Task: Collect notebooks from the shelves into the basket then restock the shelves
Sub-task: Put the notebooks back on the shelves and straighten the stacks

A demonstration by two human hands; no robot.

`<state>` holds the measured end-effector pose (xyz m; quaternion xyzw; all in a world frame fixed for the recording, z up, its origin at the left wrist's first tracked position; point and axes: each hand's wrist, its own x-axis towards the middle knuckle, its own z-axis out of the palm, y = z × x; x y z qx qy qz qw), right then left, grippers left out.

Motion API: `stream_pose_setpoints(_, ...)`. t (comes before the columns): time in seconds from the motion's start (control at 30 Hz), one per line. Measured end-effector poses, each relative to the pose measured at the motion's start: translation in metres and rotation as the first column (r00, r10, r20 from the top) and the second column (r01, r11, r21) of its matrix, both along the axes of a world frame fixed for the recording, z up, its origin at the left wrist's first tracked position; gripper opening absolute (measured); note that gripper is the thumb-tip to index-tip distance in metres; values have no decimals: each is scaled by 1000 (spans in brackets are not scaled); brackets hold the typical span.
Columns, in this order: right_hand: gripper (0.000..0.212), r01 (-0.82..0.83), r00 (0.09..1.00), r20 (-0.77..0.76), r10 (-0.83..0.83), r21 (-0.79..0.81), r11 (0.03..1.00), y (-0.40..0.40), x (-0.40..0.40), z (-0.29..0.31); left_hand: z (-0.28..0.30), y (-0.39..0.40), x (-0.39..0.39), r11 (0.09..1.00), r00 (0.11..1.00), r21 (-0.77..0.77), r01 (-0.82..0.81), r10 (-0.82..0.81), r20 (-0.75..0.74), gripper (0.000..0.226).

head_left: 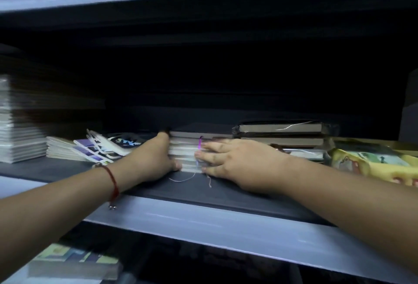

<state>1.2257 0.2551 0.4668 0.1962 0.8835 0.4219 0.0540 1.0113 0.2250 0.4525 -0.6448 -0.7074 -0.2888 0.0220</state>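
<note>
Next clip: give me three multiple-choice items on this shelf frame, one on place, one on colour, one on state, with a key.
1. Where is the stack of notebooks that the hands work on?
A. middle shelf
B. floor
C. in a basket

2. What colour is the cord on the left wrist?
A. green
B. red
C. white

3. What are the hands doing?
A. hanging idle
B. holding a pen
C. both on the stack

Key: 1 A, the stack sits on the dark shelf board. 2 B, a red cord circles the wrist. 3 C, the left hand and right hand flank the stack.
</note>
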Motion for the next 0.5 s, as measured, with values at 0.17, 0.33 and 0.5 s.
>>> stream_pose_setpoints(0.17, 52, -144, 981, -123, 149, 49, 988, 5, -2, -1, 2, -3, -11, 999, 998, -18, 39, -38, 48, 46)
stream_pose_setpoints(0.33, 31, -194, 953, -236, 191, 13, 981, -4, -11, -3, -3, -45, -50, 952, 977, 219, 213, -206, -55, 72)
stream_pose_setpoints(0.5, 39, -111, 851, -526, 15, -152, 982, -42, -54, 2, 4, -48, -147, 947, 968, 280, 156, -90, -235, 108)
